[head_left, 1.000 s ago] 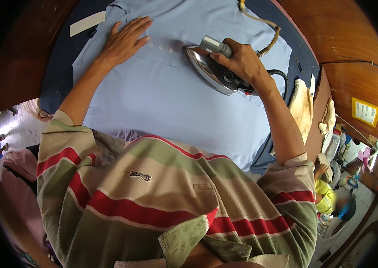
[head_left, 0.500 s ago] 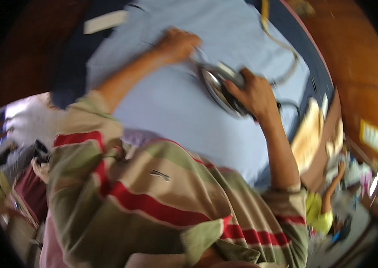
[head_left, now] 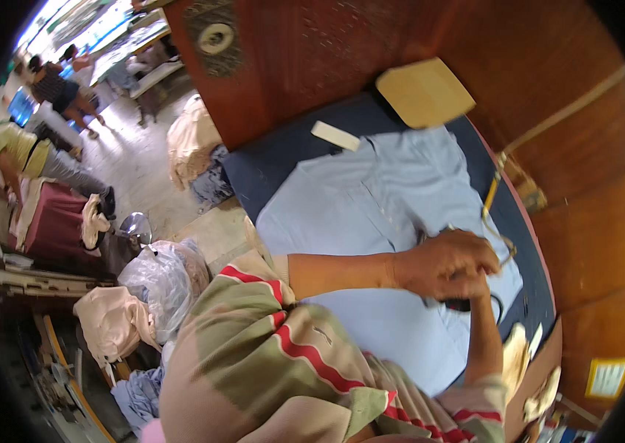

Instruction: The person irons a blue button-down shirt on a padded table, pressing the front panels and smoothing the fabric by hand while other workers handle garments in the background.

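A light blue garment (head_left: 320, 214) lies spread on a dark blue padded ironing table (head_left: 272, 177). My left hand (head_left: 445, 264) reaches across it, fingers curled, in front of my right hand and the iron. Whatever its fingers hold, if anything, is hidden. Behind it, my right hand (head_left: 479, 286) is mostly covered, its forearm rising from the lower right. Just below the hands shows a dark bit of the iron (head_left: 457, 304), with my right hand closed at it; the rest is hidden. A black cord curves out beside the right wrist.
A yellowish hose (head_left: 490, 196) runs down the right side. At the back lie a white strip (head_left: 335, 136) and a tan board (head_left: 425, 92), near brown wooden panels (head_left: 327, 59). Bagged cloth (head_left: 161, 284) piles up at left. Other people (head_left: 61, 88) are farther off.
The view has swung left, showing more of the room. My left hand has moved right, from the cloth beside the iron to in front of my right hand. The iron is now mostly hidden.
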Available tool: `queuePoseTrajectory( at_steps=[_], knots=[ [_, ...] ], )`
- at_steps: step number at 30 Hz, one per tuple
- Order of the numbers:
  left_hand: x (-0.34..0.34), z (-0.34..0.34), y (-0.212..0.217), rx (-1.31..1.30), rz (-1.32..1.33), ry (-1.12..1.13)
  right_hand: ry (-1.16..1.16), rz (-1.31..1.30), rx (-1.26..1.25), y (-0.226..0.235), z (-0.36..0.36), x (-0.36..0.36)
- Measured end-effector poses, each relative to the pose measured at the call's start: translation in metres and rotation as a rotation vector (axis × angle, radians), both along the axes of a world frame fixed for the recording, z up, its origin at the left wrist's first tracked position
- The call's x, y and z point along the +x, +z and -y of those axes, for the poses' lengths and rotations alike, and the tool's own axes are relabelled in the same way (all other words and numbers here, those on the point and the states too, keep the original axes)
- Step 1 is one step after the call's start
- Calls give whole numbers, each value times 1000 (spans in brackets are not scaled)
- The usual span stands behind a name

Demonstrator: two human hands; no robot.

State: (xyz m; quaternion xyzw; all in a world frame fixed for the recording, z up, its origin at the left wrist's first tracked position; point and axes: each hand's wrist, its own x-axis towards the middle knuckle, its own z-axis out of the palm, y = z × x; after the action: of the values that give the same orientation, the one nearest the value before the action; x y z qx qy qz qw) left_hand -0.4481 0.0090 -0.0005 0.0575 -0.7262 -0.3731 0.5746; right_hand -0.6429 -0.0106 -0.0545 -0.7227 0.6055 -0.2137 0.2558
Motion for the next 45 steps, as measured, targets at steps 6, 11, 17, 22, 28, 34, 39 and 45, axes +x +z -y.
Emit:
queuePoseTrajectory(
  at_steps=[6, 11, 17, 22, 28, 34, 39, 45],
  knots=[
    [-53, -155, 104, -294, -347, -595, -224, -258, 91, 18, -51, -53],
    [-62, -195, 113, -286, -277, -878, -432, -1, 248, 39, -121, -134],
    [-61, -187, 110, -189, -170, -726, -681, -319, 146, 33, -187, -233],
    [-39, -164, 94, -261, 53, -517, -1001, -474, 126, -1, -223, -323],
    [-23, -47, -1, -76, 606, -145, -938, -1066, -596, -19, -214, -298],
    [33, 65, -167, -206, 1203, 549, -494, -370, -110, -111, -194, -171],
    [78, 92, -201, 42, 1581, 784, -724, -637, -180, -138, -199, -158],
    [56, 136, -191, -133, 1300, 840, -746, -466, -256, -128, -153, -202]
  ],
)
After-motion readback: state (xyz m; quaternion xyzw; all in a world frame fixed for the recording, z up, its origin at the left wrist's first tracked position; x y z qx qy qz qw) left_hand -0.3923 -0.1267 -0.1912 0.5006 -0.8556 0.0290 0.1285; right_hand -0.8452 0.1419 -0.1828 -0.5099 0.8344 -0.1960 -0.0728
